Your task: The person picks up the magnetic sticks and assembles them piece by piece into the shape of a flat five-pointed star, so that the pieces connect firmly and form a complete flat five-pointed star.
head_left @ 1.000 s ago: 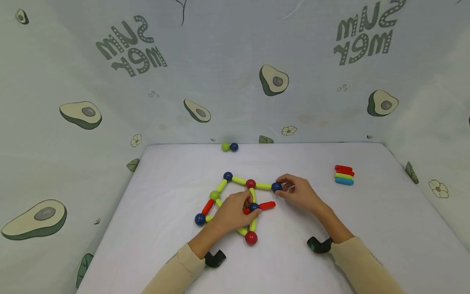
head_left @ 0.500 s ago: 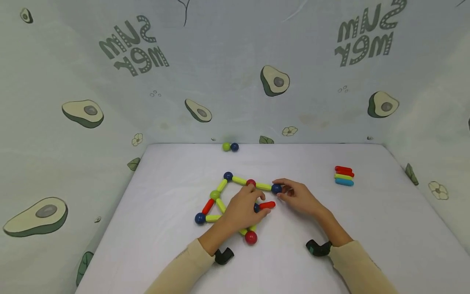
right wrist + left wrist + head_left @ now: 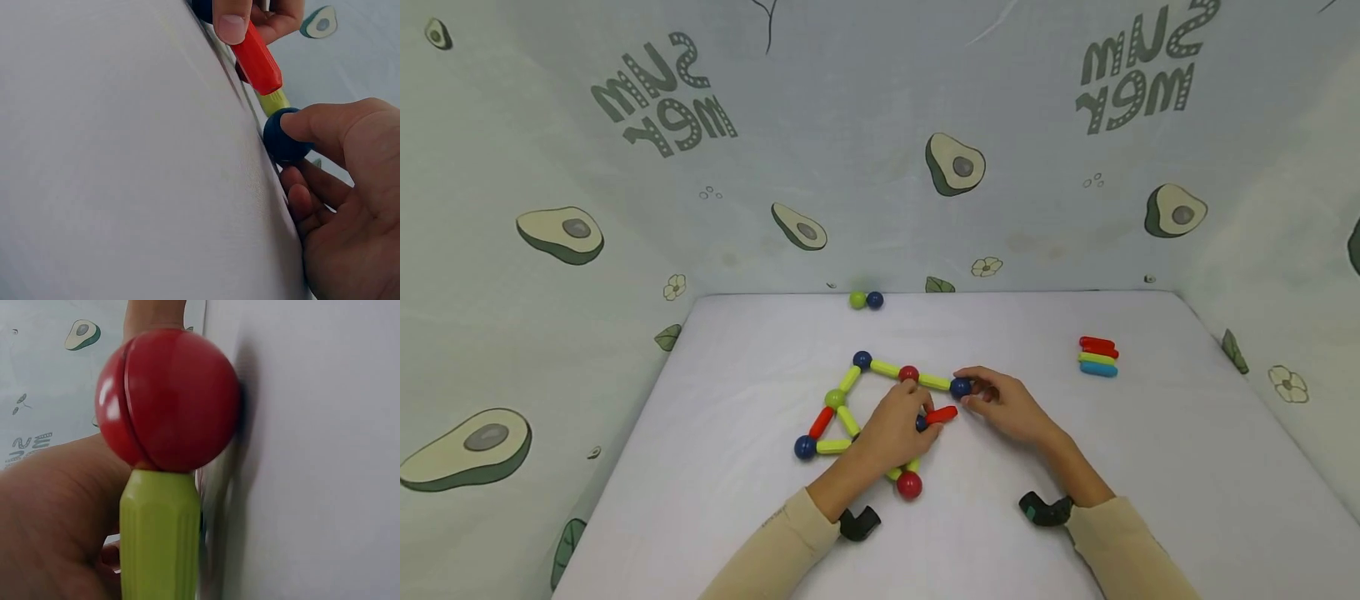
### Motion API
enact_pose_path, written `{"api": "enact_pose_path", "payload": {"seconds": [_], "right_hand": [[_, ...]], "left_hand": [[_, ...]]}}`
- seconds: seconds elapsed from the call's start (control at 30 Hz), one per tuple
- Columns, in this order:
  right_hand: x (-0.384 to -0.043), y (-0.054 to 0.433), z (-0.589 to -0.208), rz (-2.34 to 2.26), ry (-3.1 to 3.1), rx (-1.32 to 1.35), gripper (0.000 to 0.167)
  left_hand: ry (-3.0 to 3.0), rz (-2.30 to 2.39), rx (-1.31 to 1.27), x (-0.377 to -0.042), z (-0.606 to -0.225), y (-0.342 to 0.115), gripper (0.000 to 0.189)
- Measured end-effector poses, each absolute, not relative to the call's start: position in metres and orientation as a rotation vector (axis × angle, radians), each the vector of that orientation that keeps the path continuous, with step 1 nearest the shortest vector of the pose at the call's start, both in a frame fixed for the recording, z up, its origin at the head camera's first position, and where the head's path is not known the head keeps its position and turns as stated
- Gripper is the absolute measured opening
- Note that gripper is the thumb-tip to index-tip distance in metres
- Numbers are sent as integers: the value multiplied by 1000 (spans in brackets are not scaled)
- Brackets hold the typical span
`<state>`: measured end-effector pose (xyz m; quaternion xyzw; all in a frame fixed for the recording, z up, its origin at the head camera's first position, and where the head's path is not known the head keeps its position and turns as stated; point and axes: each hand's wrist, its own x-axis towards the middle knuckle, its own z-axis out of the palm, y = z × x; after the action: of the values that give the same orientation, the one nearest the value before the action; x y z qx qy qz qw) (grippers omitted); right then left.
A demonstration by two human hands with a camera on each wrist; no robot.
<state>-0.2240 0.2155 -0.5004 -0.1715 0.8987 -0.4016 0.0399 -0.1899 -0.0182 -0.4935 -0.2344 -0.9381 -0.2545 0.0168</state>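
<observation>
A flat frame of balls and sticks lies just left of the middle of the white table, partly hidden by a hand. Its balls are glossy and coloured dark blue, red and green; its sticks are mostly yellow-green and ribbed, with a red one on the side toward the table's left edge. The red ball nearest the table's front edge carries a groove around it, and a short red stick points toward the table's right side. The right hand pinches a blue ball between thumb and fingers, the ball meeting a yellow stick's end; its forearm slants in from the table's front right. The left hand bends over the frame with its thumb beside the red stick; whether it pinches anything I cannot tell. Both arms wear beige sleeves. A green ball and another blue ball touch at the table's far edge, and a row of spare sticks, red, yellow and blue, lies toward the table's far right. Behind the table hangs an avocado-print cloth.
</observation>
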Motion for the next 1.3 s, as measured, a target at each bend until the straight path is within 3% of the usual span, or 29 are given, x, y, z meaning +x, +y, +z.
{"api": "enact_pose_path", "payload": {"seconds": [0.7, 0.93, 1.1, 1.3], "right_hand": [[-221, 221, -506, -1305, 2734, -578, 38], [-218, 223, -505, -1310, 2730, -534, 36], [-217, 239, -496, -1323, 2741, -410, 33], [-213, 280, -486, -1281, 2859, -304, 33]], "left_hand": [[-2861, -884, -650, -190, -494, -11, 23], [-2896, -867, -508, -187, -494, -11, 43], [-2957, -903, -313, -190, -491, -17, 47], [-2988, -932, -297, -195, -489, -28, 41]]}}
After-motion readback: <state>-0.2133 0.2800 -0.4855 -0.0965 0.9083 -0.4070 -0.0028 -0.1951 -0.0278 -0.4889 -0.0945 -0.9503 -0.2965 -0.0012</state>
